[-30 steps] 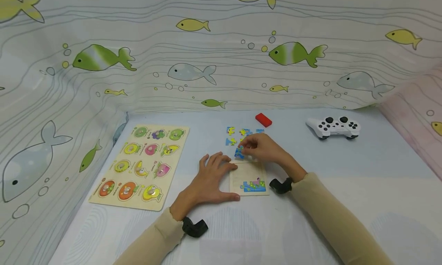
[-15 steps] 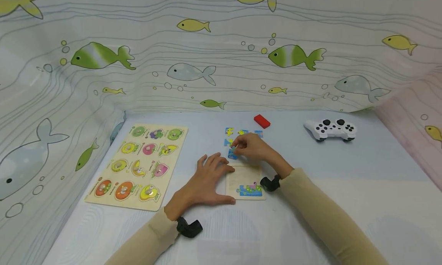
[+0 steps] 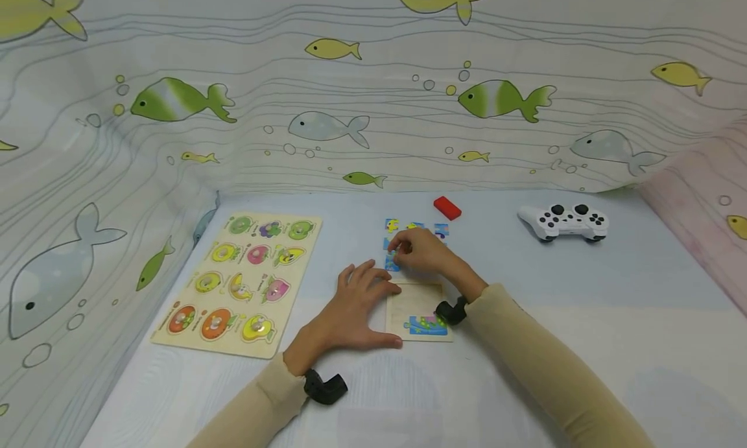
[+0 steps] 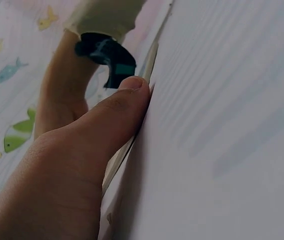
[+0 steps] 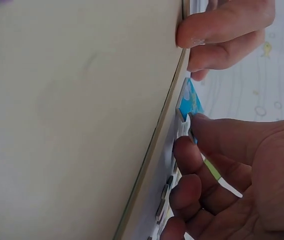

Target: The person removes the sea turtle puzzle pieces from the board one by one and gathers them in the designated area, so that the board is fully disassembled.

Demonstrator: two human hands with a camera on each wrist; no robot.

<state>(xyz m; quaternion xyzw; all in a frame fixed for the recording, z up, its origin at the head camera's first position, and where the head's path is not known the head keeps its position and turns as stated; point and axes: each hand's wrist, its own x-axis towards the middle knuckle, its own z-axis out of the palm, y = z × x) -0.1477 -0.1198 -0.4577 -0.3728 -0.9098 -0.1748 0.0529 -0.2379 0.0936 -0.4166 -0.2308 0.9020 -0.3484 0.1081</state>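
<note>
My right hand (image 3: pixel 425 252) pinches a blue jigsaw piece (image 5: pixel 188 100) between thumb and index finger, close above the table just behind the puzzle tray. In the head view the piece (image 3: pixel 391 261) is partly covered by the fingers. The square wooden tray (image 3: pixel 411 305) holds joined blue and green pieces (image 3: pixel 427 325) along its front right. My left hand (image 3: pixel 357 312) lies spread at the tray's left side, index finger at the back corner and thumb at the front corner. The left wrist view shows that thumb (image 4: pixel 114 112) straight along the tray's edge.
Several loose jigsaw pieces (image 3: pixel 441 229) lie behind the right hand, some hidden by it. A red block (image 3: pixel 447 208) sits behind them. At the left lies a wooden fruit peg board (image 3: pixel 306 257); a white game controller (image 3: pixel 563 222) stands at the back right.
The right hand and its blue piece have shifted a little left, and the piece looks less turned. The left hand stays at the tray. The head view has shifted slightly.
</note>
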